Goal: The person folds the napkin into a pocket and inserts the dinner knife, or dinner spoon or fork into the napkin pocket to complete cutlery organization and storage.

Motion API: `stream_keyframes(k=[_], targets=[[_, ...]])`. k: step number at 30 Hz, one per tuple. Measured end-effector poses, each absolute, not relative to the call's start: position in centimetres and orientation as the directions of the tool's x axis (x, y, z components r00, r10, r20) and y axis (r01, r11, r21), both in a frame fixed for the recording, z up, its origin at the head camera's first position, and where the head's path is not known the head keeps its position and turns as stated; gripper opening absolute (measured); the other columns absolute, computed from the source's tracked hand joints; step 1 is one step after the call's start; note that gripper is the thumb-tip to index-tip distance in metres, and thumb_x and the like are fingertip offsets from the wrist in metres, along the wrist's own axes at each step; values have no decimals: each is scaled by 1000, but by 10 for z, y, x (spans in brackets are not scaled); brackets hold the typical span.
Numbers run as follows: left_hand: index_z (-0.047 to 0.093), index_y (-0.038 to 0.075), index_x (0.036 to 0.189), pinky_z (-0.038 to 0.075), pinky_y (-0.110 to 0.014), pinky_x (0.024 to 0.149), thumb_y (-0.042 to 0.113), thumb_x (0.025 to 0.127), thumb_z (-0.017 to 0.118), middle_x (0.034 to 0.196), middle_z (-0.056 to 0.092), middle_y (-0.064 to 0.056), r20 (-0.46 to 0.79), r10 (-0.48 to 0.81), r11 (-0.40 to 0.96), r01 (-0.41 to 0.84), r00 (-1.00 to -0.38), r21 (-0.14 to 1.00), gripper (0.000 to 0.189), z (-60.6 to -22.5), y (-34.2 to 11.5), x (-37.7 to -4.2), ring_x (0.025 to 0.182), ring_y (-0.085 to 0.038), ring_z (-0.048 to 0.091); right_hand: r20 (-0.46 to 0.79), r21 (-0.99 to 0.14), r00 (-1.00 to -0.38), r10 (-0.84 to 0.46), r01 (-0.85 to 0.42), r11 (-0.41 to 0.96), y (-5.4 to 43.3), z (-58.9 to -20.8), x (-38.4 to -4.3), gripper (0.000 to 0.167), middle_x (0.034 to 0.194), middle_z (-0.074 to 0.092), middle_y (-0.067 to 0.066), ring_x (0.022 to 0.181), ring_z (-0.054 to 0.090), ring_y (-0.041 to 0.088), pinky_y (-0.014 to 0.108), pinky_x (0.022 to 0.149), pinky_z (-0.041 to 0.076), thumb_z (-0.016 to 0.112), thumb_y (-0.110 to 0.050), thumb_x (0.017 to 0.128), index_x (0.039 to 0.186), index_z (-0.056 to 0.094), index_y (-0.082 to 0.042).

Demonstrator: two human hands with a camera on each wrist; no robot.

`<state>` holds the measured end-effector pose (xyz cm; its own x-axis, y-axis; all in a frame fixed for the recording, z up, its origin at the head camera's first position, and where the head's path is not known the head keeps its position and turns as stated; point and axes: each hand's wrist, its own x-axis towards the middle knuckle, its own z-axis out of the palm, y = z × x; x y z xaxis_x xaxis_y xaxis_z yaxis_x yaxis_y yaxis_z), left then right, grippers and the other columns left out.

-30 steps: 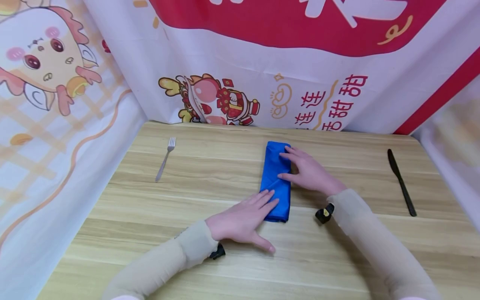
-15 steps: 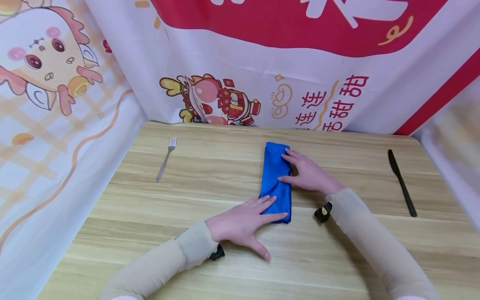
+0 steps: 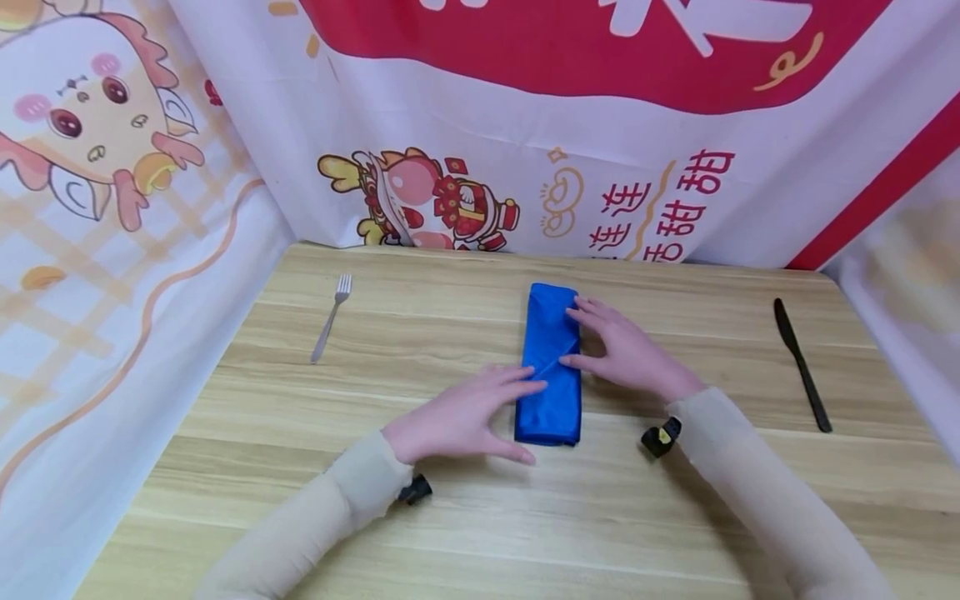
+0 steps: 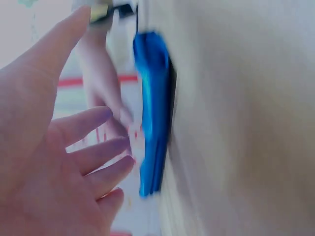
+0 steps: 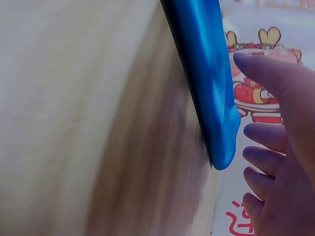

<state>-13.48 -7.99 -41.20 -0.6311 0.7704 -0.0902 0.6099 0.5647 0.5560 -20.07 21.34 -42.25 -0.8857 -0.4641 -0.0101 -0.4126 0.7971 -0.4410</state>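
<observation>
A blue cloth (image 3: pixel 551 412), folded into a narrow strip of several layers, lies lengthwise in the middle of the wooden table. My left hand (image 3: pixel 457 417) hovers at its left edge, fingers spread and fingertips over the near half. In the left wrist view, a gap shows between those fingers (image 4: pixel 101 152) and the cloth. Along the far right edge, my right hand (image 3: pixel 630 354) is held with fingers relaxed and apart, fingertips overlapping the cloth. From the right wrist, the thumb and fingers (image 5: pixel 263 157) appear just above the folded layers (image 5: pixel 209 73). Neither hand grips anything.
A metal fork (image 3: pixel 330 321) lies on the left of the table (image 3: pixel 420 317), tines away from me. On the right is a black knife (image 3: pixel 802 367). Printed white and red curtains (image 3: pixel 450 92) hang behind the table and at its sides.
My left hand first slid toward the near end of the cloth, then lifted and drew back left. The near end of the cloth now lies uncovered. My right hand has shifted slightly right.
</observation>
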Motion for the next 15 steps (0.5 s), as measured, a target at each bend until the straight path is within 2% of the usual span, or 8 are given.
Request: stream_keyframes(k=[6, 12, 15], targets=[[39, 24, 158, 23, -55, 117, 63, 85, 74, 162, 35, 2, -4, 610, 609, 466, -792, 642, 90, -406, -116, -159, 149, -26, 28, -5, -406, -869, -495, -451, 795, 213, -418, -179, 87, 165, 27, 8, 151, 20, 34, 60, 114, 26, 70, -62, 88, 156, 43, -15], [40, 27, 157, 27, -58, 115, 62, 84, 75, 161, 36, 0, 33, 483, 593, 355, -875, 723, 88, -400, -149, -180, 147, -25, 31, 36, -356, -820, -571, -545, 759, 202, -418, -153, 83, 164, 31, 6, 149, 27, 33, 56, 115, 28, 68, -62, 90, 154, 46, -16], [40, 26, 157, 25, -58, 116, 62, 84, 75, 161, 36, 1, 41, 421, 603, 313, -906, 733, 89, -399, -164, -188, 148, -26, 30, 58, -329, -777, -626, -607, 723, 194, -422, -139, 81, 163, 32, 6, 149, 29, 32, 54, 116, 28, 64, -63, 93, 154, 46, -14]])
